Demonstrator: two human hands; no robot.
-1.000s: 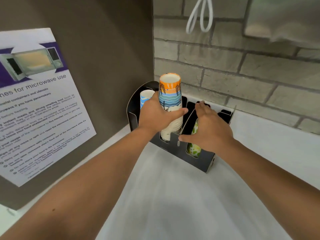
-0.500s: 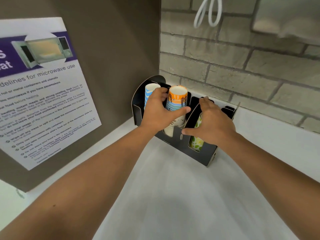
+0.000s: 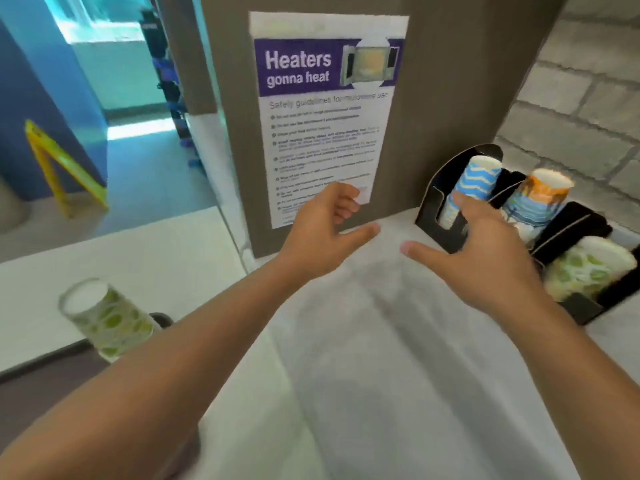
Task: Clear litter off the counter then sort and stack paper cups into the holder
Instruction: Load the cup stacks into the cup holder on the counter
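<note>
Two bare hands hover over a white tabletop [image 3: 363, 358], neither holding anything. At the far right, the black cup holder [image 3: 436, 202] stands against the brick wall, with three stacks slotted in: a blue wavy stack [image 3: 476, 181] at the back, an orange-topped stack [image 3: 540, 199] in the middle, and a green leaf-print stack [image 3: 588, 268] nearest. Behind the hands, a microwave-safety poster [image 3: 325, 112] hangs on a brown panel. A lone green-patterned cup [image 3: 104, 317] sits upside down at the tabletop's left edge, well apart from the holder. The right hand [image 3: 485, 251] is spread wide, fingers straight, in front of the holder's blue slot. The left hand [image 3: 325, 230] is loosely open, fingers partly curled, thumb out.

That stray cup looks like the remaining work. It stands close to the edge, so a hasty reach could knock it to the floor. The stacks lean forward in their slots, so a brush from the right hand could tip one out.

Motion blur smears the cup patterns and the poster's small text. The right hand hides the holder's front lip, and the frame cuts off the holder's far end.
</note>
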